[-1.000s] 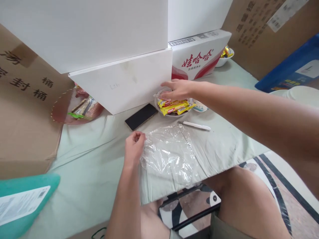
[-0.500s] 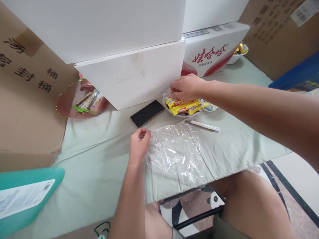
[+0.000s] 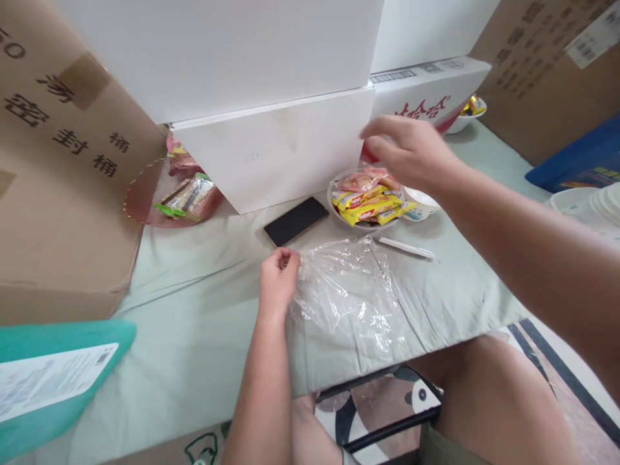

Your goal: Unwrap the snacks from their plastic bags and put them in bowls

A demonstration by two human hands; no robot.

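Note:
My left hand (image 3: pixel 279 281) is closed in a pinch on the upper left edge of a clear plastic bag (image 3: pixel 346 300), which lies crinkled across the front of the table. Raised above and to the right of a bowl (image 3: pixel 334 210), my right hand (image 3: pixel 411 152) has its fingers stretched out, slightly blurred, with nothing seen in them. Yellow snack packets (image 3: pixel 371 205) fill the bowl, with pink-wrapped packets (image 3: pixel 363 179) on top at the back. A black phone (image 3: pixel 295 221) lies left of the bowl, and a white box cutter (image 3: pixel 405 247) lies in front of it.
White boxes (image 3: pixel 276 152) stand behind the bowl. A paper cup (image 3: pixel 422 203) is beside it. At the left are a pink tray (image 3: pixel 145 200) of snacks, a cardboard box (image 3: pixel 62 219) and a green package (image 3: pixel 62 374). Stacked white cups (image 3: pixel 605 206) stand at the right.
My right hand has lifted off the bowl, up and to the right, uncovering the pink-wrapped packets. My left hand still pinches the bag. The view has shifted slightly.

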